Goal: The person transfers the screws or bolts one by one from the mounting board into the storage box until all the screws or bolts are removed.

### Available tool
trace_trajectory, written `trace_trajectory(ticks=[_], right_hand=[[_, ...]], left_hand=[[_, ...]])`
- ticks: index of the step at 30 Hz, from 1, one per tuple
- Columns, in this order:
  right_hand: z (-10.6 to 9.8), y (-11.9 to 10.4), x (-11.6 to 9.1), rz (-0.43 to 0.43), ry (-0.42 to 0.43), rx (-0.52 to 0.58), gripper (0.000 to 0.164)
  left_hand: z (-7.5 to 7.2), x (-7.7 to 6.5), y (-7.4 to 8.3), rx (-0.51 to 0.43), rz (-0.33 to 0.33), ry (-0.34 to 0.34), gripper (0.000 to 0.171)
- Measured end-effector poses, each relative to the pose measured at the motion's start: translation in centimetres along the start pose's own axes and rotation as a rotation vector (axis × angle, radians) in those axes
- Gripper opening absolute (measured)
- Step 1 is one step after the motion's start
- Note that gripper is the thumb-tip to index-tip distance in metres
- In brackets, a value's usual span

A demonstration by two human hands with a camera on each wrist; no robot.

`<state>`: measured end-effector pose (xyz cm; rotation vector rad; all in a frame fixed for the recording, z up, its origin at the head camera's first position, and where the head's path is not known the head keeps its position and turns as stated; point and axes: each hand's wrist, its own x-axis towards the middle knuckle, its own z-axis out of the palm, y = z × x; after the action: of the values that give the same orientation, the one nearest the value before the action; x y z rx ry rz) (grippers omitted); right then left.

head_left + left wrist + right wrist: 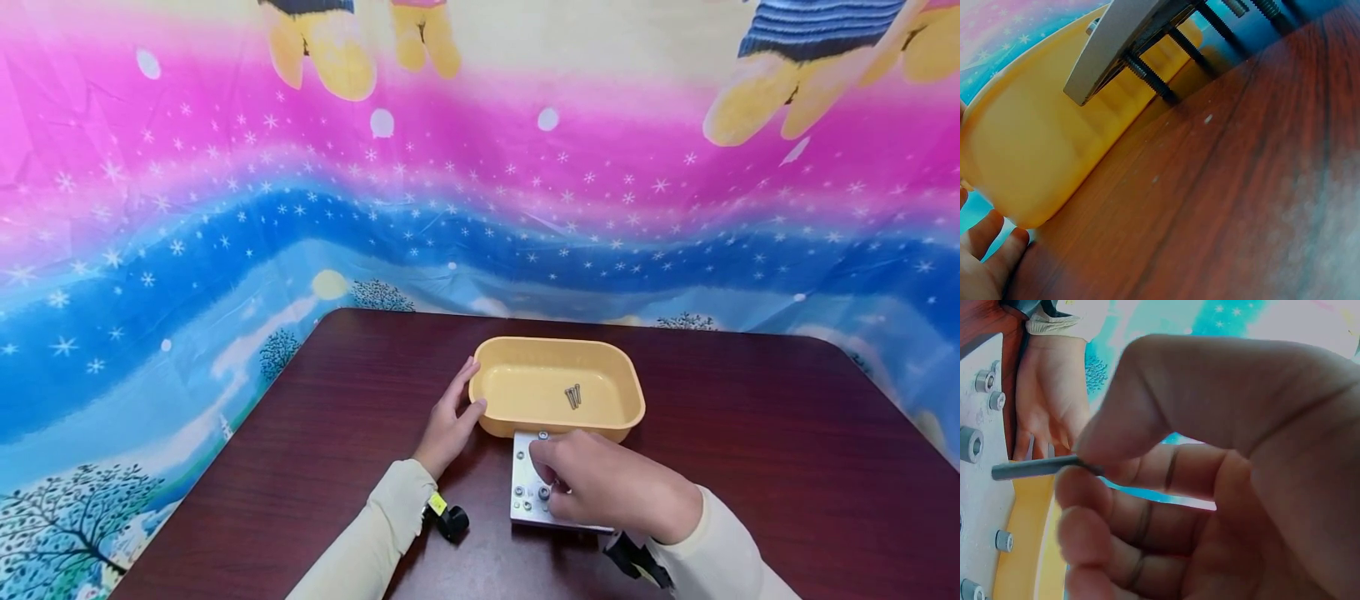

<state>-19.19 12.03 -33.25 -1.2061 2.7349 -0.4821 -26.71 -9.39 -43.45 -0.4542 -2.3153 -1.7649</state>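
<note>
My left hand rests against the left end of the yellow plastic tray, fingers fairly straight and thumb near the rim. In the left wrist view its fingertips show beside the tray's lower corner. My right hand is over the silver metal plate. Between thumb and fingers it pinches a hex key, a thin smooth grey rod pointing at the plate; its far end is hidden. Socket-head screws stand in the plate, and their threaded shanks stick out underneath.
Several loose screws lie inside the tray. The plate is close against the tray's near side, raised off the dark wooden table. A printed cloth hangs behind the table.
</note>
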Motion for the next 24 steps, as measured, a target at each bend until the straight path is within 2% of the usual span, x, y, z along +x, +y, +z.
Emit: trace_trajectory(ticks=[6,10,13,17,20,24], right_hand=[[-0.6,0.7,0.3,0.032,0.003,0.082,0.019],[-0.9,1.8,0.3,0.037,0.084,0.109,0.015],[-1.3,3.2,0.3,0.044,0.153,0.104,0.015],[-2.0,5.1,0.0,0.092,0.229,0.100,0.014],[-2.5,6.4,-0.3,0.146,0.270,0.095,0.013],[-2.5,7.8,-0.4,0.201,0.293,0.091,0.013]], left_hand=[[0.4,0.7,-3.1,0.011,0.011,0.010,0.056],[0.5,0.9,-3.7,0.003,0.011,0.009,0.056],[0.5,0.8,-3.3,0.001,0.007,0.008,0.056],[0.3,0.4,-1.4,-0.012,0.005,-0.003,0.056],[0.0,0.0,0.0,-0.022,-0.002,-0.013,0.056],[-0.1,-0.1,0.5,-0.019,-0.018,-0.018,0.056]])
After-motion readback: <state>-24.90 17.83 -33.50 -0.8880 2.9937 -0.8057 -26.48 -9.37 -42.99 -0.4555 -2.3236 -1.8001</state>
